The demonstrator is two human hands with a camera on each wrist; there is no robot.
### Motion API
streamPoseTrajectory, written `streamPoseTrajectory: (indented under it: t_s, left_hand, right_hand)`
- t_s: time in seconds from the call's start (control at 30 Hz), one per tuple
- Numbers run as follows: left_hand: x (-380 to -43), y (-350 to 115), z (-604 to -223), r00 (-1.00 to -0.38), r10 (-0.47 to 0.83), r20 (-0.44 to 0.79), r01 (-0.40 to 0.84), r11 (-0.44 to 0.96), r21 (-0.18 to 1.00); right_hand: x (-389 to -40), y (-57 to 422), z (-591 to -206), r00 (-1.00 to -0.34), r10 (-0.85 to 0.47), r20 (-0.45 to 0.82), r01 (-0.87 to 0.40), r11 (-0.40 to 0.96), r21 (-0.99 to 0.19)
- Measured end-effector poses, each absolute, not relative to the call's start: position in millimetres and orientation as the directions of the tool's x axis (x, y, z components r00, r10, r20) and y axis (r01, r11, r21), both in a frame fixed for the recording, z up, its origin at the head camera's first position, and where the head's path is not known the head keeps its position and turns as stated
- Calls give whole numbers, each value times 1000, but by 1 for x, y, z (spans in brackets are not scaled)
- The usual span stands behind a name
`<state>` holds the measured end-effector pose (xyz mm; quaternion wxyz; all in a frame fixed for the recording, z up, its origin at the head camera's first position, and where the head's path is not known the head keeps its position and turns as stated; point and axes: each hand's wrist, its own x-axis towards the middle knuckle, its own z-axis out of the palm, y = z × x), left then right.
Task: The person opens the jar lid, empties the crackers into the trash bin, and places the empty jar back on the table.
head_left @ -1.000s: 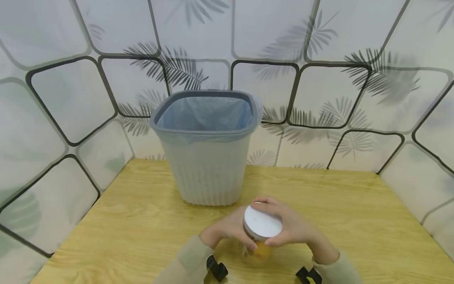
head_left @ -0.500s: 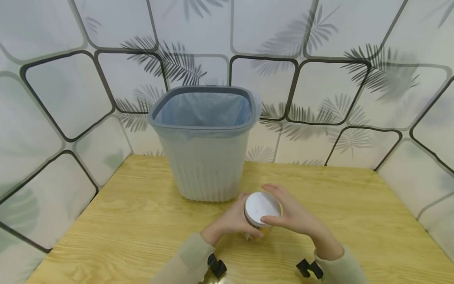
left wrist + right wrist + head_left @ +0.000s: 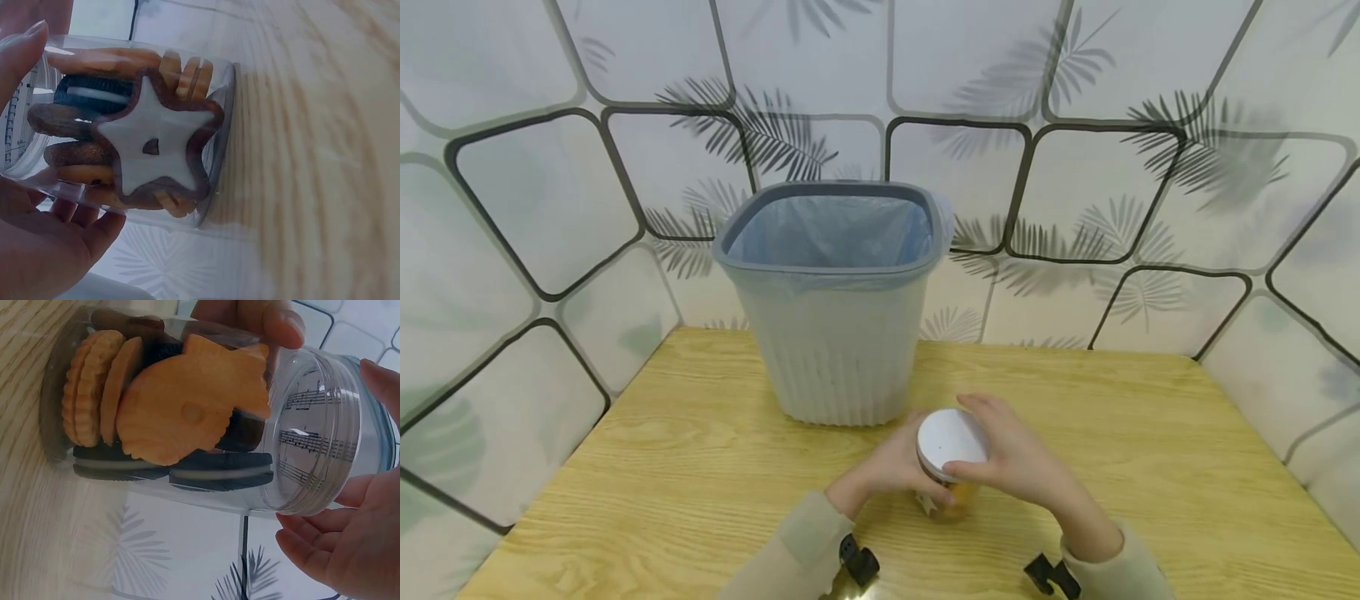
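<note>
Cookie jar, clear-walled and well filled, held roughly upright at the wood-grain tabletop, near the front of the lined wastebasket and a little to its right. Cannot tell about contact between base and wood. Left hand curled around the upper body, thumb on the near side, fingers behind; right hand cupped about the white lid, thumb at its near edge. By appearances, a matter of working the lid while steadying the jar. For that, brace firmly with the left, low enough to leave the rim free, without squeezing the thin-looking wall. Spread the right fingertips evenly, turn or ease level rather than prying from one side, and avoid tipping: star-shaped cookie and dark sandwich cookies probably easy to crack or spill after a sudden release.
</note>
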<state>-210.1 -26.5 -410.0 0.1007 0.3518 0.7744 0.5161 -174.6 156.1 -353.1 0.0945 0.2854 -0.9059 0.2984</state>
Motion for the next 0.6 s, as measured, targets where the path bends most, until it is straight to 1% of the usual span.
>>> streamPoseTrajectory:
  t_s: [0.17,0.37,0.6]
  left_hand:
    - [-212,-28,-410,-713,671,204,442,204,873]
    - [-211,-30,-410,-680,700,217,450,165,878]
    - [-214,-29,-411,-627,737,254,419,44,907]
  right_hand:
    - [-173,153,-355,-825,-453,338,-565,681,-467]
    - [-172,150,-359,-809,-469,354,-586,684,-434]
    - [-173,148,-358,-802,-483,352,-594,712,-374]
